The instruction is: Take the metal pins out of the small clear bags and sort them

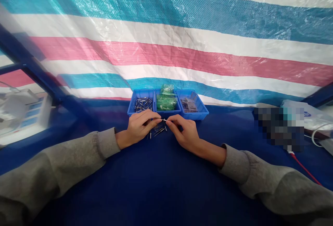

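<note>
In front of the bins, my left hand (141, 125) and my right hand (185, 131) meet fingertip to fingertip. Both are closed in a pinch on a small silver blind rivet (164, 120), thin-stemmed and held roughly level between them; its ends are hidden by the fingers. Just beneath, several loose rivets (159, 132) lie on the dark blue tabletop (156, 181). More metal rivets (144, 104) fill the left blue bin (131, 102).
Green plastic packets (166, 102) are heaped in the middle bin (166, 112). Small clear bags (189, 104) lie in the right bin (200, 115). A striped plastic sheet (166, 52) hangs behind. To the right are a pixelated object (279, 125) and a red cable (307, 168).
</note>
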The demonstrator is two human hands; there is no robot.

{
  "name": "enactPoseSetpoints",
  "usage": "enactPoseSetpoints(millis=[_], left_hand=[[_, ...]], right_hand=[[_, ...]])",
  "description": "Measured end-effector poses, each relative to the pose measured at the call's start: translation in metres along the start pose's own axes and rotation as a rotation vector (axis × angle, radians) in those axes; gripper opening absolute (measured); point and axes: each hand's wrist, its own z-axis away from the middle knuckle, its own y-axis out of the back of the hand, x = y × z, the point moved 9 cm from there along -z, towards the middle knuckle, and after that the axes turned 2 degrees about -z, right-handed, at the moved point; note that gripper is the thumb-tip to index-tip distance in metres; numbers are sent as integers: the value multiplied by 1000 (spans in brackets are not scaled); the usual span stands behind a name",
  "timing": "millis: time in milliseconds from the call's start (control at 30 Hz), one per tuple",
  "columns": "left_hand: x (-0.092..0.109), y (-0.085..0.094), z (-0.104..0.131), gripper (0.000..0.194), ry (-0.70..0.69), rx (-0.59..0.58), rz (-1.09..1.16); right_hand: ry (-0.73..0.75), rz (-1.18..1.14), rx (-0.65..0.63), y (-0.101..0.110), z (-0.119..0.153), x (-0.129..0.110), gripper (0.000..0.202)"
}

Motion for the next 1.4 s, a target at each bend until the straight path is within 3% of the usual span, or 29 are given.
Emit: enactPoseSetpoints(millis=[533,800,1400], left_hand=[[-3,-1,1,6,32,-3,1],[-3,-6,0,14,28,-54,-21],[-3,-2,1,13,20,-15,-53]], right_hand=[[18,-99,69,7,1,-2,3],[37,-101,62,9,2,-4,4],[70,-107,82,10,2,-7,4]])
